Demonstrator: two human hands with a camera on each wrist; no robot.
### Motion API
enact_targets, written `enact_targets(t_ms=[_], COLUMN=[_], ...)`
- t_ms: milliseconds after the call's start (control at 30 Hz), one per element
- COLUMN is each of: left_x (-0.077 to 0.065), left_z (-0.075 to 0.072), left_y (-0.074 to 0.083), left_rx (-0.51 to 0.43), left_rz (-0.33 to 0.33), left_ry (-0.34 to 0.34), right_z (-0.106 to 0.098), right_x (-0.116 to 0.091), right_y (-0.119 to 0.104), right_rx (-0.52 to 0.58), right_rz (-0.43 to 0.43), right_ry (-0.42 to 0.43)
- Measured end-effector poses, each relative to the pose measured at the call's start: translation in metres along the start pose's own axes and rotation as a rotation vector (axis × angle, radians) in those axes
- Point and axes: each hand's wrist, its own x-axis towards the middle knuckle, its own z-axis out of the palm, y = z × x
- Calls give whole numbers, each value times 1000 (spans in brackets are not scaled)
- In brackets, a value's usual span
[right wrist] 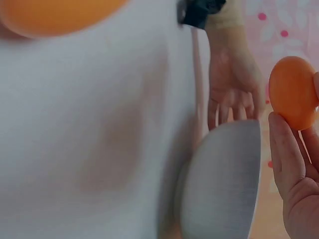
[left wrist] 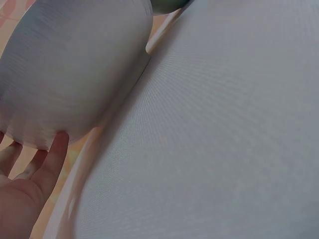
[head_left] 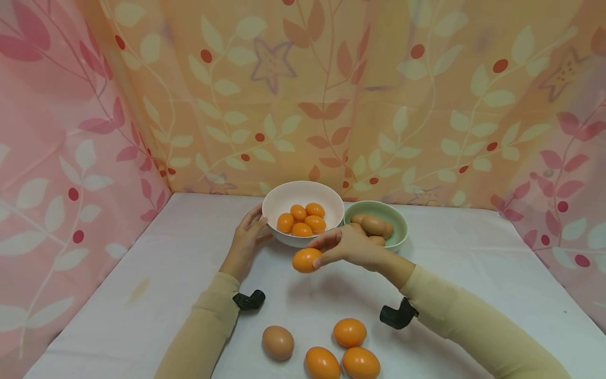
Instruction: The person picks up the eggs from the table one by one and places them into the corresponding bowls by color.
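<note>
My right hand pinches an orange egg between thumb and fingers, just in front of the white bowl and above the table. In the right wrist view the held orange egg sits at the fingertips, apart from the bowl. Several more orange eggs lie inside the white bowl. Against that bowl's left side rests my left hand, its fingers fairly straight. The left wrist view shows its fingertips touching the bowl's outer wall.
To the right of the white bowl stands a green bowl with several brown eggs. Near the front of the white-covered table lie a brown egg and three orange eggs. Floral cloth hangs behind and at both sides.
</note>
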Motion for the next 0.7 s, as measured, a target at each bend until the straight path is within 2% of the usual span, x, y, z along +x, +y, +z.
enact_targets(t_ms=[233,533,700], left_x=[0,-1,-2], left_z=[0,1,2], left_y=[0,0,0], left_rx=[-25,-30,-32], left_rz=[16,18,3], left_ry=[-6,-2,9], right_z=[-10,-23,-28], right_x=[16,50,66], right_y=[-13,-13,-13], right_rx=[-1,54,82], right_rz=[34,82,90], right_ry=[110,238,272])
